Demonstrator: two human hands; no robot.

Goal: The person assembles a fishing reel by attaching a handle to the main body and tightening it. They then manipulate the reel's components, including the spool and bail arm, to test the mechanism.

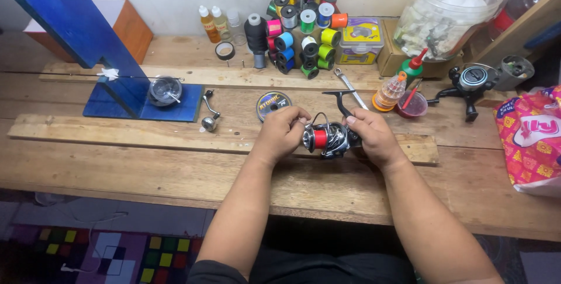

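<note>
Centrally, both hands, left hand [283,129], right hand [371,135], gripping fishing reel [327,138], clear jar [447,18] holding scraps

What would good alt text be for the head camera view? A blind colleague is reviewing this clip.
A person's two bare hands hold a spinning fishing reel with red line on its spool over a wooden workbench: left hand at the spool end, right hand gripping the body. Behind are stacked thread spools, small bottles, a wrench and another reel.

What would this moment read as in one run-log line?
left hand: on reel's spool end | right hand: gripping fishing reel body | reel: red line, above wooden bench
</note>
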